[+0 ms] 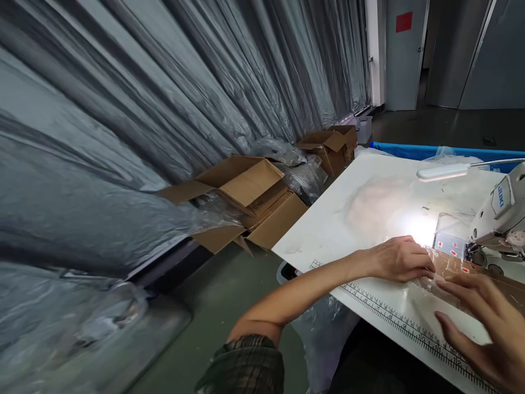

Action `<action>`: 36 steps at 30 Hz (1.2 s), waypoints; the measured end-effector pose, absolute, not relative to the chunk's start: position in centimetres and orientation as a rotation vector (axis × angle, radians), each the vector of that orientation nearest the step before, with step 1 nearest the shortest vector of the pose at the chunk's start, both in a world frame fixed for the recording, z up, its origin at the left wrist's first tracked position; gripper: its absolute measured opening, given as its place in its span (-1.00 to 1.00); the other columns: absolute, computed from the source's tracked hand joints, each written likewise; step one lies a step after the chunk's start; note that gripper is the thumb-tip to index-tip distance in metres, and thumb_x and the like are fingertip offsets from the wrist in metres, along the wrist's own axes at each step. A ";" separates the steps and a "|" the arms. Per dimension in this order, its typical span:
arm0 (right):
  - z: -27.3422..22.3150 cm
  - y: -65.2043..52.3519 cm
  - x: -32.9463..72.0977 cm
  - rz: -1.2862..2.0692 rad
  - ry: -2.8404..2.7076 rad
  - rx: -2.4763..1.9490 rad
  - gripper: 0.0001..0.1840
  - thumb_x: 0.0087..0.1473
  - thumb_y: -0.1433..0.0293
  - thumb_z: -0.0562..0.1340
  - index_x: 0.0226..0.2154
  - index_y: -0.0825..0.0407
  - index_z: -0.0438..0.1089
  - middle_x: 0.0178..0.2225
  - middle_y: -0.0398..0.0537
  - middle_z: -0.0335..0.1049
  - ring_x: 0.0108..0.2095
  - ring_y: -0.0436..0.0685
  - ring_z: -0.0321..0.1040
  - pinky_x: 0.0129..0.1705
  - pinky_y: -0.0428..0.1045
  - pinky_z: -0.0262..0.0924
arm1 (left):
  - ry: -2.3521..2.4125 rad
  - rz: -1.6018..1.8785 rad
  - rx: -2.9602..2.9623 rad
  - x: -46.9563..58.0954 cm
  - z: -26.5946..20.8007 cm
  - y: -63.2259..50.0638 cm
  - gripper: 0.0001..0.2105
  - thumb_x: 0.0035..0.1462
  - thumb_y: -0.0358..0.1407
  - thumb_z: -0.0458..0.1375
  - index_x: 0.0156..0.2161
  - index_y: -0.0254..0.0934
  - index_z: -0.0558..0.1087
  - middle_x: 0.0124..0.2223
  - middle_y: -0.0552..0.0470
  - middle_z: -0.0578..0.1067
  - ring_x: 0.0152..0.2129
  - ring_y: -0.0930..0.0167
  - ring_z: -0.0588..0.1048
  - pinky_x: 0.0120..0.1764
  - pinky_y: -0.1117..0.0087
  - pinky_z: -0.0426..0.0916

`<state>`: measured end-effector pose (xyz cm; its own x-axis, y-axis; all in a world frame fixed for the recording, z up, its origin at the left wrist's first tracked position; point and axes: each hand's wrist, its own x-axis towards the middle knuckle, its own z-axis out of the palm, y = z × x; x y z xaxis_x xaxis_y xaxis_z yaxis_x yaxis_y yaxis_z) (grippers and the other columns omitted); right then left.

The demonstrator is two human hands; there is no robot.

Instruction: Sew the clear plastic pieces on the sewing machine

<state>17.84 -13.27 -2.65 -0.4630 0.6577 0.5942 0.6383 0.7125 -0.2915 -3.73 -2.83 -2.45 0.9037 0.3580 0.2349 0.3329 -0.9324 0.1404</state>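
Observation:
My left hand (404,260) lies on the white sewing table, its fingers bent and pinched on the edge of a thin clear plastic piece (429,283). To the right is my right hand (484,317), its thumb held well apart from stretched fingers whose tips touch the same plastic. Just beyond both hands, a white JUKI sewing machine (498,205) stands with its needle area (471,251) close to the fingers. A brown strip (455,265), seemingly tape on the table, runs below the machine head. My fingers partly hide the plastic.
A printed ruler (381,309) follows the near edge of the white table (324,219). A bright lamp (443,172) hangs over it. Open cardboard boxes (254,183) and plastic bags (303,175) sit on the floor by a grey curtain (184,82). Behind the table runs a blue edge (410,150).

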 end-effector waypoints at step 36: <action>-3.9 -5.0 6.8 -0.079 -2.694 -1.200 -0.62 0.29 0.38 -0.07 -0.03 0.15 0.36 -0.20 0.19 0.38 -0.21 0.26 0.23 -0.23 0.13 0.13 | 1.339 0.466 2.845 -14.3 -0.1 7.8 -0.70 0.21 -0.26 0.16 0.04 -0.23 0.45 -0.05 -0.07 0.48 -0.11 0.33 0.50 -0.22 0.44 0.38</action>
<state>6.84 -5.02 -3.86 -0.6538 0.7312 0.1948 0.7413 0.6705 -0.0287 -14.26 7.78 -0.12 0.6024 0.7483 0.2778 0.7591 -0.6447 0.0904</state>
